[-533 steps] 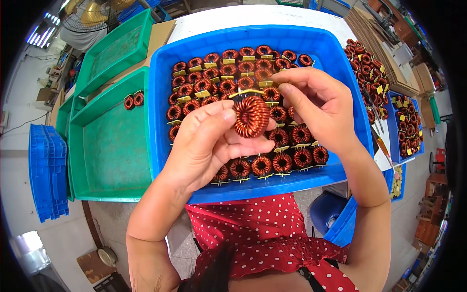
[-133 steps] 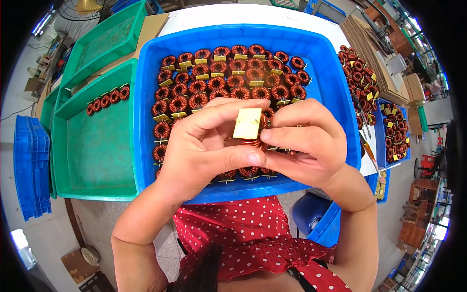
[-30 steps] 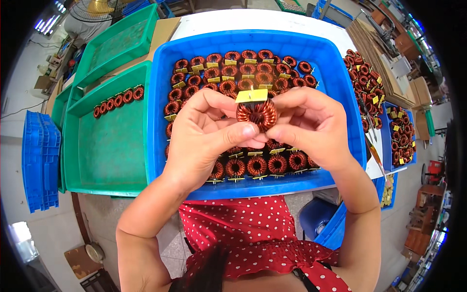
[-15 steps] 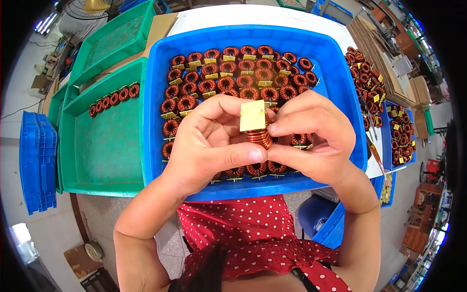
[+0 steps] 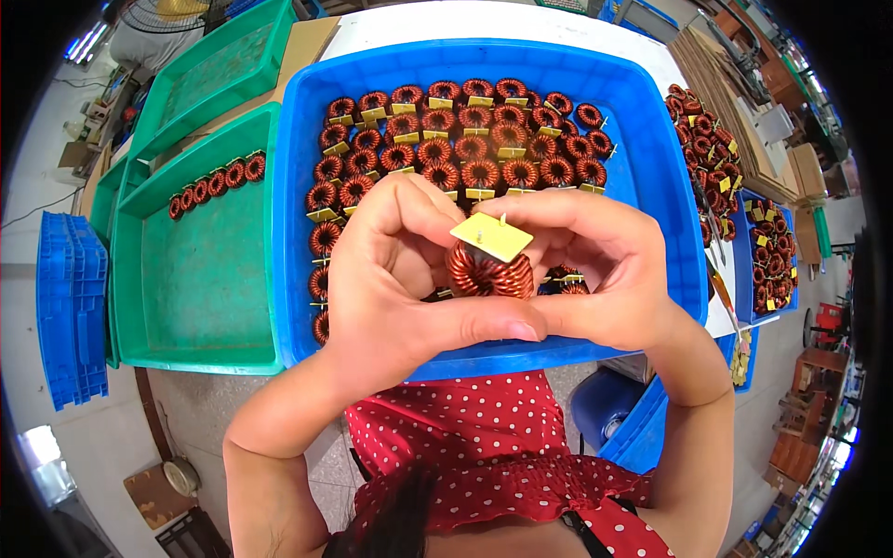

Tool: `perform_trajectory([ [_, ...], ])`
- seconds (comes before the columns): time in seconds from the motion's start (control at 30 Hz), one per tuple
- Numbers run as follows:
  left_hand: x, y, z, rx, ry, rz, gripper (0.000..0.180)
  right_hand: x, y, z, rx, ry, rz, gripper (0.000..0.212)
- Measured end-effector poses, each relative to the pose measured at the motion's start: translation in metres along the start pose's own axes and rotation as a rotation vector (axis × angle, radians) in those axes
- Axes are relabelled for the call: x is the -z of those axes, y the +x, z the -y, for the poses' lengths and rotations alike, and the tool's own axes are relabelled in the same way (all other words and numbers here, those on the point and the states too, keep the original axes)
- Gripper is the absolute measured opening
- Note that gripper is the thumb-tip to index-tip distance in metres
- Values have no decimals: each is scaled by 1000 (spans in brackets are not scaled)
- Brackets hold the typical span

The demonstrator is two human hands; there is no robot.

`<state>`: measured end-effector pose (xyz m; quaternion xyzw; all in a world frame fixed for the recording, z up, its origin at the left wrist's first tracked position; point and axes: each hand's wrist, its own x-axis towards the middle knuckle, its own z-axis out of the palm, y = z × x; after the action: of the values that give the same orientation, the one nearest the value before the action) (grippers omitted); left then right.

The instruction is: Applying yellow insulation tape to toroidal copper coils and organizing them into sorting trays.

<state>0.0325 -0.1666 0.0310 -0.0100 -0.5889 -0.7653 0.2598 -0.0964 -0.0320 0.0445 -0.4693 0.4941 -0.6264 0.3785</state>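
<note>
Between both hands I hold a toroidal coil (image 5: pixel 491 274) of copper wire, with a square yellow plate (image 5: pixel 493 236) on its top and a short wire pin standing up through it. My left hand (image 5: pixel 395 279) grips it with the thumb along the bottom and the fingers at the far left side. From the right, my right hand (image 5: pixel 600 265) closes on it, thumb below and index finger behind the plate. Beneath them stands a large blue bin (image 5: pixel 642 158) with rows of similar coils (image 5: pixel 480 174), partly hidden by my hands.
Left of the bin, a green tray (image 5: pixel 200 298) bears a short row of coils (image 5: pixel 219 184). Another green tray (image 5: pixel 214 79) lies farther back. More coils are heaped (image 5: pixel 699 144) at the right, near a small blue bin (image 5: pixel 770 251) and a pair of tweezers (image 5: pixel 721 293).
The coil has been turned: its plate, which faced me, now lies tilted on top and the ring's windings show below. My right index finger has moved behind the plate.
</note>
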Motion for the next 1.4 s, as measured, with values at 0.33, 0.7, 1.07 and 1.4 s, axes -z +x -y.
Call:
perform_trajectory([
  [0.33,0,-5,-1,16,99,-38,62,1,-1,0,-148,114,27,62],
  [0.7,-3,-4,-3,37,77,-39,51,0,1,-3,-41,21,28,59],
  [1.07,1,1,-23,493,-415,45,45,9,5,-4,329,-258,-179,34],
  [1.4,3,1,-19,463,-442,133,42,5,2,-1,167,-62,-303,10],
])
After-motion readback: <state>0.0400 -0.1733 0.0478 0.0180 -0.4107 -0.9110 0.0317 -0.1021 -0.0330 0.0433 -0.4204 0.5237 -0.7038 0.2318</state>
